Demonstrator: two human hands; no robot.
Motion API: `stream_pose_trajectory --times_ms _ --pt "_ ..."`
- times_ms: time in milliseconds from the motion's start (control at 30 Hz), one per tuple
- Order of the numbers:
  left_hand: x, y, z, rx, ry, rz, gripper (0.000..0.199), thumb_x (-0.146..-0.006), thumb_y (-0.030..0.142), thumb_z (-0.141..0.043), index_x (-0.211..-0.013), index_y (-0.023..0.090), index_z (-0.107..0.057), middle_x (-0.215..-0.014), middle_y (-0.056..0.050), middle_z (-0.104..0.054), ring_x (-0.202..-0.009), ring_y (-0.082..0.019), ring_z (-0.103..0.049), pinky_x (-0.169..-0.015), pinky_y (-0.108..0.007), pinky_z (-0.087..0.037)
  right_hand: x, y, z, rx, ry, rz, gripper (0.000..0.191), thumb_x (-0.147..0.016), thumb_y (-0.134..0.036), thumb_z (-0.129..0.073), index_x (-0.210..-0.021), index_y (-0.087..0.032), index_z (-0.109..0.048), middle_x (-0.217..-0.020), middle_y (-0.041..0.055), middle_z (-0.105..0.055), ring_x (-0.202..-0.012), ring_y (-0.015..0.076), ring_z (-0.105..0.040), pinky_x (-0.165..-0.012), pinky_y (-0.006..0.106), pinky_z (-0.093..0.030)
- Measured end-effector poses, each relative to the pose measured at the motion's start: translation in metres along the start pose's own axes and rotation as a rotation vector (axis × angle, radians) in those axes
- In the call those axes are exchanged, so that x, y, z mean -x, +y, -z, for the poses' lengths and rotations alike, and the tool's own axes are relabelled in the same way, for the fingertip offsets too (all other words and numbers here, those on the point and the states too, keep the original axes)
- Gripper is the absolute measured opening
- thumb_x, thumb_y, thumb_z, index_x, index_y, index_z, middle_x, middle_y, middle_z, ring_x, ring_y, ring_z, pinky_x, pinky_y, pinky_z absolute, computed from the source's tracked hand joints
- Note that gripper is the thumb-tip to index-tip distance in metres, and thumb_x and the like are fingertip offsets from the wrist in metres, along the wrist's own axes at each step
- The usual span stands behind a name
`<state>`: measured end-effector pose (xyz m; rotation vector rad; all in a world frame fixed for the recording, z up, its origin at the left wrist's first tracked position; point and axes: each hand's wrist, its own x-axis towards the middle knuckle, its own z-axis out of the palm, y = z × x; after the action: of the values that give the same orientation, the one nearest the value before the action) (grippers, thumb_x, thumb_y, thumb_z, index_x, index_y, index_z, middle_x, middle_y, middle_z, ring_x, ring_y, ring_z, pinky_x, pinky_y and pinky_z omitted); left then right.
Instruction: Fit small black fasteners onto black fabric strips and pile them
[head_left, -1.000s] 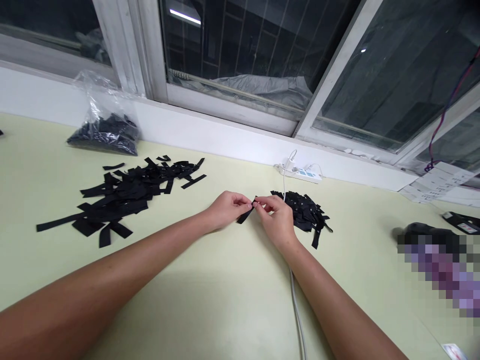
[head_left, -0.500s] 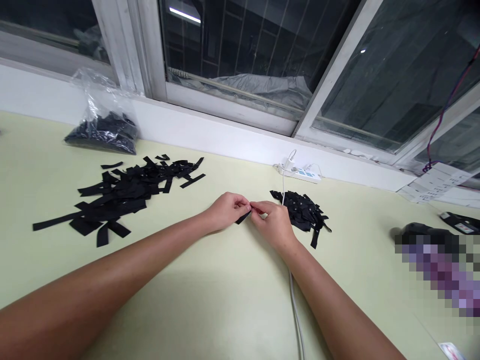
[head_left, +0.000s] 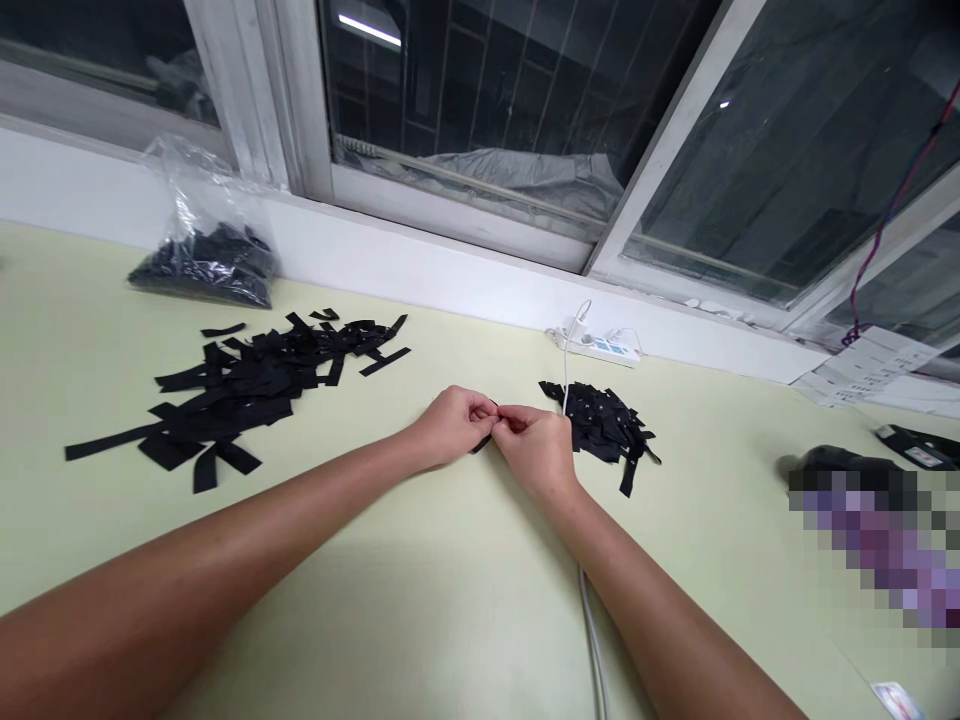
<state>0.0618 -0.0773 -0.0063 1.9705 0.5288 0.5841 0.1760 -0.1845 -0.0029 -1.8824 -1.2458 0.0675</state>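
Both hands meet over the middle of the pale table, pinching one small black fabric strip [head_left: 482, 444]. My left hand [head_left: 452, 425] grips it between thumb and fingertips. From the other side my right hand [head_left: 536, 440] pinches the same strip, fingertips touching those of the left. Most of the strip is hidden behind the fingers. To the left spreads a loose heap of black strips [head_left: 259, 375]. Close beyond my right hand lies a smaller, denser pile of black strips [head_left: 606, 420] with small shiny dots on them.
A clear plastic bag [head_left: 206, 255] of black pieces stands against the wall at back left. A white power strip [head_left: 600, 347] sits at the back, its cable [head_left: 590, 620] running under my right arm. A black item [head_left: 919, 447] lies at far right, near a blurred purple patch.
My right hand has shifted slightly left, closer against the left fingertips. Less of the strip shows below the fingers. The piles have not changed.
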Motion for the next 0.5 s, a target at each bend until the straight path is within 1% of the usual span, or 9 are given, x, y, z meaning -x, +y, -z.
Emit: stream_pose_trajectory --times_ms 100,333,500 --pt "-0.0007 -0.0012 0.0002 0.016 -0.002 -0.002 0.016 -0.077 0.023 -0.058 -0.076 0.016 -0.072 -0.073 -0.003 -0.069 -0.068 -0.016 -0.060 -0.062 -0.027 -0.044 0.0010 -0.0015 -0.0007 -0.023 0.021 -0.032 0.022 -0.075 -0.023 -0.060 -0.082 -0.026 -0.081 -0.080 0.0042 -0.076 -0.069 0.0219 -0.068 -0.070 0.034 -0.053" --pt "-0.0009 -0.0025 0.0006 0.074 -0.004 0.001 0.015 -0.078 0.021 -0.058 -0.076 0.015 -0.072 -0.073 -0.003 -0.069 -0.067 -0.015 -0.060 -0.061 -0.026 -0.043 0.0027 -0.0034 -0.0032 -0.062 0.043 -0.062 0.023 -0.074 -0.024 -0.061 -0.085 -0.026 -0.081 -0.082 0.0046 -0.076 -0.069 0.0228 -0.069 -0.070 0.036 -0.054" --pt "-0.0001 -0.0011 0.0007 0.072 -0.006 -0.005 0.015 -0.078 0.021 -0.058 -0.076 0.015 -0.072 -0.071 -0.003 -0.068 -0.066 -0.014 -0.059 -0.061 -0.026 -0.043 0.0012 -0.0050 -0.0026 -0.083 0.051 -0.095 0.022 -0.073 -0.024 -0.062 -0.084 -0.026 -0.081 -0.082 0.0040 -0.077 -0.071 0.0233 -0.070 -0.073 0.036 -0.055"
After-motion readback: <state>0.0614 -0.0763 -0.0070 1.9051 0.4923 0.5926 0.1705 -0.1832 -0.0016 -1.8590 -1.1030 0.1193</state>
